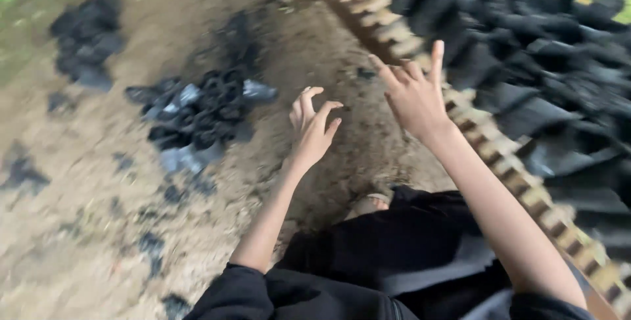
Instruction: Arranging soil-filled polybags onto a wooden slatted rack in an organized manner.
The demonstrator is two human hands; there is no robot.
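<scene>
Black-sleeved arms nearest; left hand (pixel 311 128) and right hand (pixel 414 93) both empty, fingers spread, above dirt ground (pixel 98 228). Black bags cluster (pixel 197 116) left; stacked bags (pixel 545 63) right. Risk: blurred motion, fumbled reach.

The blurred head view looks down on bare brown soil (pixel 85 182), where the left hand (pixel 310 126) hangs empty with its fingers curled loosely, near a cluster of small black plastic bags (pixel 200 113) lying to its left. The right hand (pixel 414 96) is raised with fingers spread, holding nothing, just beside a long border of striped wooden pieces (pixel 506 159) that runs diagonally across the ground. Beyond that border lies a dense mass of black bags (pixel 526 37), and another small dark heap (pixel 85 37) sits well apart at the upper left.
</scene>
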